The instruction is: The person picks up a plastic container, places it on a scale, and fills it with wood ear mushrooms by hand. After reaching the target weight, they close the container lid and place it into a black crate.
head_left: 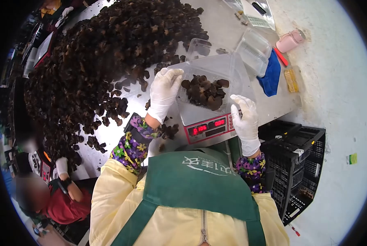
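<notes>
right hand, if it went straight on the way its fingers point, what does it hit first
Probably the right side of the clear plastic container, then the wood ear mushrooms inside it. Depth is unclear, so the right hand may even be touching the container's edge now.

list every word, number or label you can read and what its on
"0.106": left display of the digital scale
"0.00": right display of the same scale
Not safely readable: white characters on the green apron; too small or blurred: the co-worker's scale, the green-and-yellow label
</notes>
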The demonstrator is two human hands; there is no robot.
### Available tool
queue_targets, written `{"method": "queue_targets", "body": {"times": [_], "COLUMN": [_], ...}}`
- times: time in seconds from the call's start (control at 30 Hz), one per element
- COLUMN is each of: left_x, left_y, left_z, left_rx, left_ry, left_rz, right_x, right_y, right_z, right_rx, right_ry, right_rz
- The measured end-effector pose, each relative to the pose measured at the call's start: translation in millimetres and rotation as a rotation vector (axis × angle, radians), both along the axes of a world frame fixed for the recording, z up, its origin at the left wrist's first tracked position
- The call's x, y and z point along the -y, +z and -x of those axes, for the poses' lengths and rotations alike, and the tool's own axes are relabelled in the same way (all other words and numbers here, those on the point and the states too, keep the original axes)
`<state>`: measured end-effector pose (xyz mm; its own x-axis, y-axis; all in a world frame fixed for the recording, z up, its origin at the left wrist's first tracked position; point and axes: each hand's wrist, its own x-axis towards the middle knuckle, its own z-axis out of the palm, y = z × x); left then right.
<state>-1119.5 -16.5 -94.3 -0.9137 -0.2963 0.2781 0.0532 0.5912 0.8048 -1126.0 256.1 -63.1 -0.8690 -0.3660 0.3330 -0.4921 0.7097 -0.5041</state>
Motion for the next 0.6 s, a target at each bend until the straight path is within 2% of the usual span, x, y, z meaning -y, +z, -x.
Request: {"method": "queue_targets", "body": {"times": [0.03,0.07,0.13,0.2,0.27,0.33,0.43,0.47,0.53,0.57,0.6], "left_x": [1,0,-7,-17,-24,-24,-15,-13,-10,-7,-4], "left_y": [0,2,13,7,6,5,-2,-2,4,4,5], "left_z": [0,-1,1,2,-2,-5,-16,-21,-34,-46,-60], "left_rx": [-0.038,-0.035,-0.056,-0.077,0.133,0.157,0.095,0.094,0.165,0.155,0.09], "left_ry": [-0.015,-0.014,-0.19,-0.24,-0.248,-0.234,-0.182,-0.163,-0.106,-0.057,0.042], "left_rz": [0.13,0.132,0.269,0.257,0.393,0.353,-0.276,-0.269,-0.716,-0.723,-0.503], "right_x": [1,2,5,8,10,8,6,4,3,3,5], "right_y": [0,0,1,3,6,10,8,7,6,7,7], "right_z": [2,4,7,9,10,10,9,9,9,9,10], "right_rx": [-0.013,-0.027,-0.036,-0.047,-0.034,-0.029,-0.018,-0.006,-0.009,-0.011,-0.014], "right_ry": [0.014,0.027,0.043,0.057,0.066,0.06,0.053,0.05,0.069,0.09,0.119], "right_rz": [0.005,0.009,0.014,0.018,0.033,0.031,0.035,0.031,0.016,0.029,0.046]}}
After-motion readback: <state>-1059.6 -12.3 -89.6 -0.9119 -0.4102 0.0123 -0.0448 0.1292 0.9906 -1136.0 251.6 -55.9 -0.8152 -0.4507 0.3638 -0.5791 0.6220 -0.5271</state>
